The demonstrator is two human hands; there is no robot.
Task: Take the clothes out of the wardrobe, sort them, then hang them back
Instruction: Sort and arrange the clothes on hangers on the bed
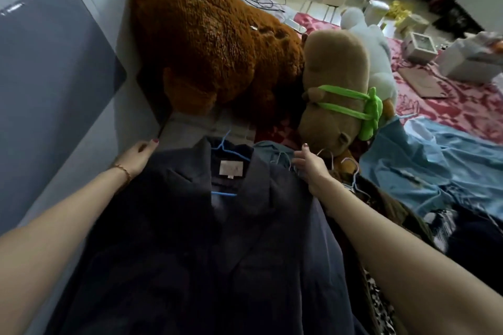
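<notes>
Dark blue jacket (206,239) lies spread flat on the bed, right below the camera, with a blue hanger (223,168) inside its collar. Left hand (137,156) rests at the jacket's left shoulder, fingers close together and curled a little along the edge. Right hand (313,164) sits at the right shoulder, fingers bent; it looks like it is pinching cloth, but I cannot tell for sure. Beside it lie a white hanger (353,174) and a light blue garment (435,160). Two brown plush toys (206,35) sit behind, near the headboard (49,76).

I think this is the sorting step: the jacket is out of the wardrobe and being laid straight. Next, both hands need to smooth the shoulders evenly over the hanger, then lift it by the hook.
</notes>
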